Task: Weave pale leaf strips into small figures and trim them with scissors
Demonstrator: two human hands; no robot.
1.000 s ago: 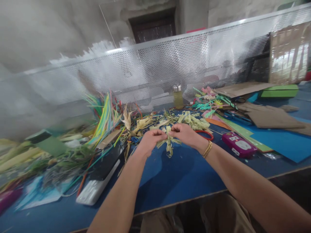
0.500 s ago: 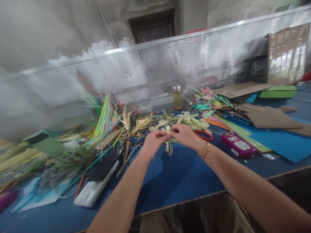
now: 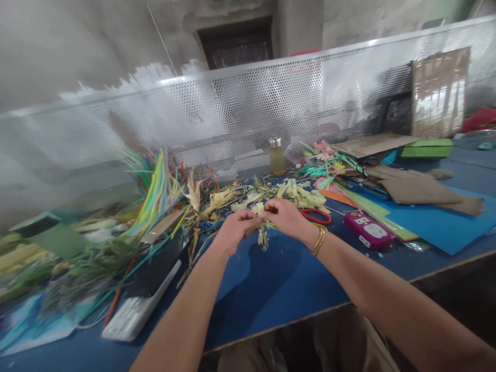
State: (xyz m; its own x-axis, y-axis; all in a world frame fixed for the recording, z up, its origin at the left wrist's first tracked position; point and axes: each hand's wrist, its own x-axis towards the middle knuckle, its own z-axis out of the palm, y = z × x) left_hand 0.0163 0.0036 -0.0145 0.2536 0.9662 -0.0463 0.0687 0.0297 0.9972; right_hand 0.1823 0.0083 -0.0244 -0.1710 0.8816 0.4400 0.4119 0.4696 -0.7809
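Note:
My left hand [image 3: 237,231] and my right hand [image 3: 285,216] meet over the front of the blue table, fingertips almost touching. Both are closed in a pinch on a pale corn husk strip [image 3: 263,239], whose looped end hangs below the fingers. The fingertips hide the exact spot where it is held. Just behind lie a heap of pale husk strips [image 3: 300,192] and dried husks [image 3: 222,199]. A red-handled pair of scissors [image 3: 315,216], its blades out of sight, rests beside my right wrist, which wears a gold bracelet [image 3: 319,241].
On the left are coloured pipe cleaners [image 3: 157,191], a green cup-like container [image 3: 56,237] and a white-and-black object [image 3: 137,310]. A glass bottle [image 3: 277,157] stands before the perforated metal screen [image 3: 240,113]. To the right lie a purple case [image 3: 369,230], brown cardboard [image 3: 418,186] and blue sheets [image 3: 437,227].
The whole scene has slid a little to the left as the head view turned right. Both hands keep their pinch on the husk strip, with only slight finger movement.

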